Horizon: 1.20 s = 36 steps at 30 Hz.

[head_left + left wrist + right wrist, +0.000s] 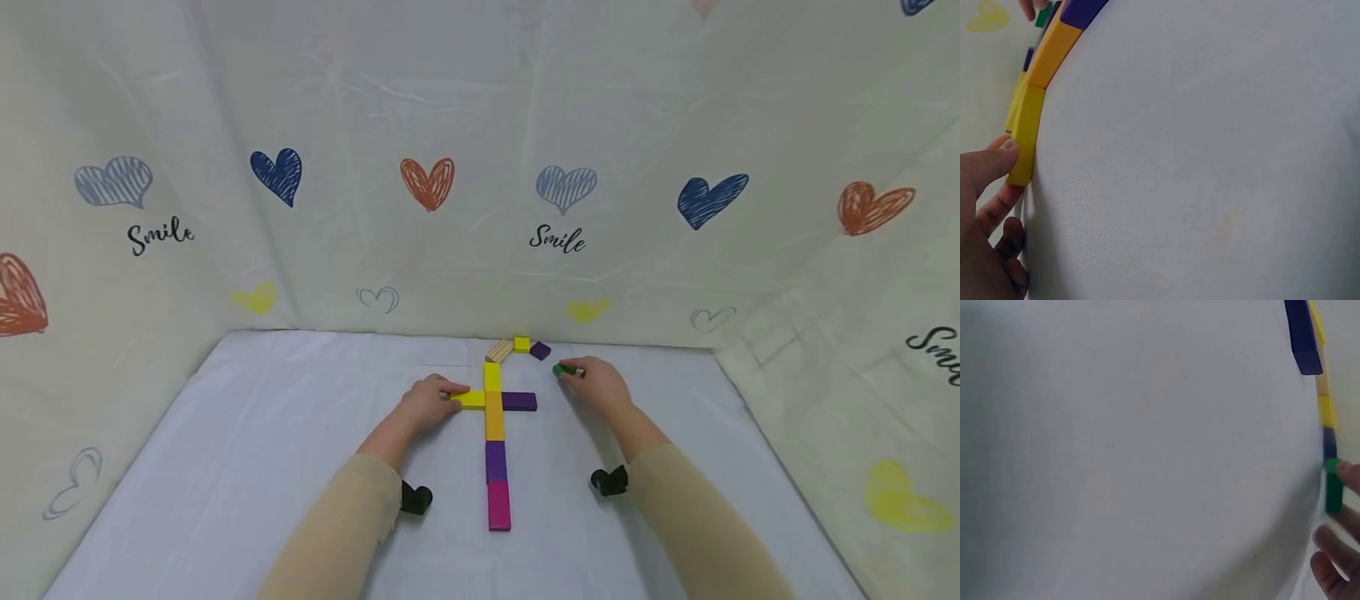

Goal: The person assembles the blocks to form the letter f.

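Observation:
Wooden blocks lie in a cross shape on the white cloth. My left hand point(431, 402) pinches the outer end of the yellow block point(1025, 134) that forms the cross's left arm, thumb on one side and fingers on the other. That block's inner end meets the orange block point(494, 416). My right hand point(602, 385) grips a green block point(1334, 485) between thumb and fingers, just right of a small purple block point(540, 351) at the back. A longer purple block point(520, 402) forms the cross's right arm.
Below the orange block run a purple block point(496, 462) and a pink block point(498, 506). Above it, a yellow block point(492, 377), a pale wood-coloured block point(500, 351) and another yellow block point(522, 344) curve rightward. A heart-printed cloth point(480, 267) hangs behind the table.

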Each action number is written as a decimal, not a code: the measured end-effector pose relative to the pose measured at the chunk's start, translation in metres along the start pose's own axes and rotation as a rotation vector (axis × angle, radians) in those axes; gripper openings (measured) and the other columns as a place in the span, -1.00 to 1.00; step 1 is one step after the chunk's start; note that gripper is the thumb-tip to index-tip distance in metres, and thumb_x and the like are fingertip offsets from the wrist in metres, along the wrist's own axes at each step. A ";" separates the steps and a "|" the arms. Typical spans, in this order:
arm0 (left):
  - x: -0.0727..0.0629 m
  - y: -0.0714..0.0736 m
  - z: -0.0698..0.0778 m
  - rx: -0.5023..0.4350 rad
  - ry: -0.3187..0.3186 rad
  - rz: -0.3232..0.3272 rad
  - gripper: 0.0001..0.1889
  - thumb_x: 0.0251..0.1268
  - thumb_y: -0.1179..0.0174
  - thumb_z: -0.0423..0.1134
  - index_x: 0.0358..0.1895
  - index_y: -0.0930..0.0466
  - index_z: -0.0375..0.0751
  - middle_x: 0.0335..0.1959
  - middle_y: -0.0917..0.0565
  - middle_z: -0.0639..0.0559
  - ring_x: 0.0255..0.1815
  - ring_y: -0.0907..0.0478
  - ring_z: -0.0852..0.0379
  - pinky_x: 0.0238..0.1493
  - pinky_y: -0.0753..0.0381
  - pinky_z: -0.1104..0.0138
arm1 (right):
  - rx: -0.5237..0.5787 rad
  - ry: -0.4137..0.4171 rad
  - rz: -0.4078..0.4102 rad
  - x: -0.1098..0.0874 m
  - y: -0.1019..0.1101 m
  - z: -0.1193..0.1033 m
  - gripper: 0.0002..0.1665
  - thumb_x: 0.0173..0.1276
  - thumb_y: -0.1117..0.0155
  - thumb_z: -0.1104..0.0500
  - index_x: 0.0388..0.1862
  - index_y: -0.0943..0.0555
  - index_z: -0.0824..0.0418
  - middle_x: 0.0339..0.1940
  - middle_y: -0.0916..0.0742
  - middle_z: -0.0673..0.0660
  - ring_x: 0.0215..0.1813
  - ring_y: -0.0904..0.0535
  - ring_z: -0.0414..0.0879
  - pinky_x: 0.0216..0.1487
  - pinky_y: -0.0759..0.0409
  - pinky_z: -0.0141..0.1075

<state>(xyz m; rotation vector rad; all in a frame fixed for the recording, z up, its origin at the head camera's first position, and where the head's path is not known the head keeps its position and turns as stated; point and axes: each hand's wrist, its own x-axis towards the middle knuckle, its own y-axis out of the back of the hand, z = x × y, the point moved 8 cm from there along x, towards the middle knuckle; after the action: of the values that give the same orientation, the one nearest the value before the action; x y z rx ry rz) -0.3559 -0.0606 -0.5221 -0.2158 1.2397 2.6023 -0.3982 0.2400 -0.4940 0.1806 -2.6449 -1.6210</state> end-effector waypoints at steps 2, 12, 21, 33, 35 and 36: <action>0.001 0.000 -0.001 -0.009 -0.001 -0.001 -0.66 0.39 -0.23 -0.12 0.18 -0.65 0.31 0.23 -0.51 -0.01 0.26 -0.38 -0.11 0.31 -0.36 -0.06 | -0.011 0.006 0.007 0.003 -0.001 -0.001 -0.57 0.42 -0.29 0.04 0.22 -0.65 0.09 0.16 -0.67 0.25 0.03 -0.59 0.10 0.02 -0.56 -0.02; 0.003 0.000 -0.004 -0.007 -0.007 -0.006 -0.66 0.39 -0.24 -0.11 0.17 -0.66 0.32 0.19 -0.52 0.02 0.21 -0.39 -0.09 0.28 -0.39 -0.05 | 0.002 0.069 -0.015 0.010 -0.006 0.000 -0.50 0.43 -0.26 0.06 0.31 -0.57 0.11 0.31 -0.54 0.25 0.06 -0.55 0.11 0.11 -0.52 0.02; 0.001 0.001 -0.002 -0.025 -0.015 -0.007 -0.66 0.39 -0.23 -0.10 0.18 -0.66 0.31 0.24 -0.50 -0.01 0.25 -0.38 -0.10 0.30 -0.37 -0.07 | -0.002 0.116 -0.113 0.016 -0.007 0.004 -0.51 0.47 -0.10 0.22 0.35 -0.54 0.05 0.40 -0.51 0.21 0.23 -0.51 0.18 0.24 -0.46 0.09; 0.003 0.000 -0.003 -0.021 -0.016 -0.012 -0.66 0.39 -0.23 -0.10 0.18 -0.65 0.31 0.23 -0.51 0.00 0.25 -0.38 -0.10 0.30 -0.36 -0.06 | -0.087 0.149 -0.129 0.020 -0.008 0.000 -0.57 0.47 -0.10 0.28 0.26 -0.62 0.08 0.30 -0.55 0.27 0.36 -0.40 0.26 0.34 -0.35 0.15; 0.003 0.000 -0.004 -0.019 -0.015 -0.011 -0.66 0.39 -0.23 -0.10 0.18 -0.65 0.32 0.23 -0.51 0.01 0.25 -0.38 -0.10 0.30 -0.36 -0.06 | -0.092 0.143 -0.122 0.021 -0.008 -0.001 -0.59 0.48 -0.13 0.24 0.25 -0.63 0.07 0.27 -0.55 0.28 0.32 -0.42 0.26 0.33 -0.35 0.15; 0.003 0.000 -0.004 -0.020 -0.014 -0.010 -0.66 0.39 -0.23 -0.10 0.18 -0.65 0.32 0.23 -0.51 0.01 0.25 -0.38 -0.10 0.30 -0.36 -0.07 | -0.091 0.139 -0.118 0.021 -0.009 -0.001 -0.60 0.48 -0.16 0.21 0.25 -0.63 0.07 0.25 -0.55 0.29 0.31 -0.43 0.26 0.33 -0.36 0.15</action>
<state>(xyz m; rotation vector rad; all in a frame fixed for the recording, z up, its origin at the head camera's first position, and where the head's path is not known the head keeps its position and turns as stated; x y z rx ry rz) -0.3587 -0.0631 -0.5253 -0.2074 1.2054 2.6039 -0.4185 0.2326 -0.5019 0.4365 -2.4952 -1.6904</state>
